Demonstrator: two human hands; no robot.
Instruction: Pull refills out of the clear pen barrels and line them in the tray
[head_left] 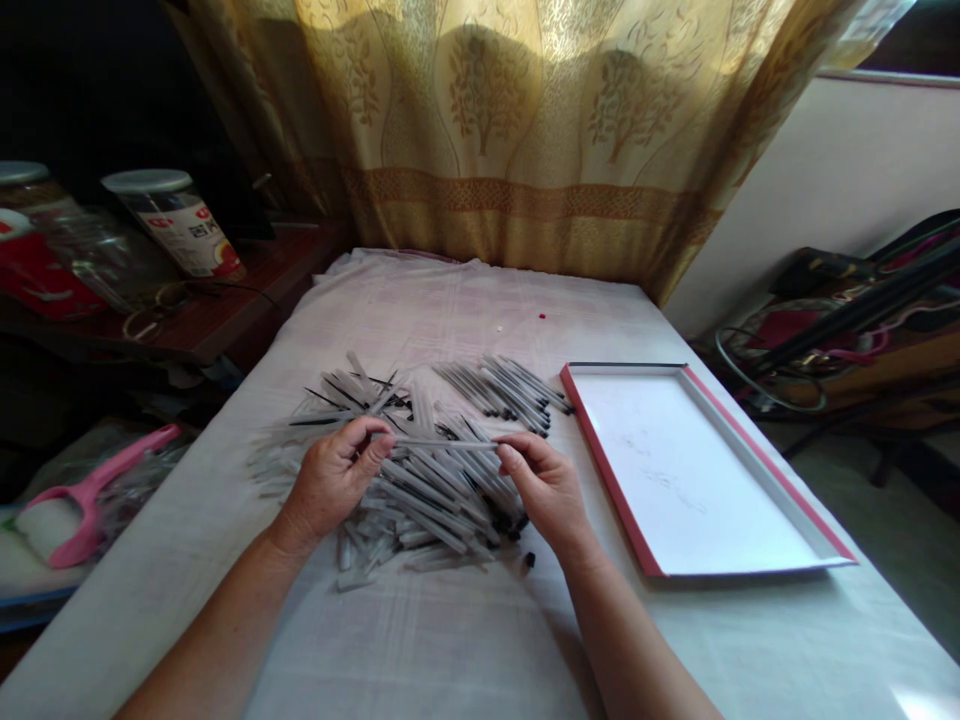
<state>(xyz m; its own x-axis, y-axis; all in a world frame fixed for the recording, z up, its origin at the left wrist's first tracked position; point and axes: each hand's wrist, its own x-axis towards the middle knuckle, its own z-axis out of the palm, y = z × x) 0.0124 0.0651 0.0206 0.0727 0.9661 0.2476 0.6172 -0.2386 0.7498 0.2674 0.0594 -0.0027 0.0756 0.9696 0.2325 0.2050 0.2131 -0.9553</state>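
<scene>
Between my two hands a thin translucent pen barrel (444, 445) is stretched out level, pinched at both ends. My left hand (335, 480) has its left end between thumb and forefinger, while my right hand (546, 482) grips the right end. Whether anything sits inside the barrel is too small to tell. Beneath it spreads a loose pile of clear pen parts (427, 505), with some black pieces among them. Behind the pile lies a neater group of pens (510, 390) with black ends. One small black cap (530, 560) lies by my right wrist.
A shallow box lid (611, 480) with red sides and a white inside stands at the right. Two tiny bits, one red (542, 316), lie farther back. At left are a jar (184, 225) on a brown cabinet and a pink-handled object (94, 490).
</scene>
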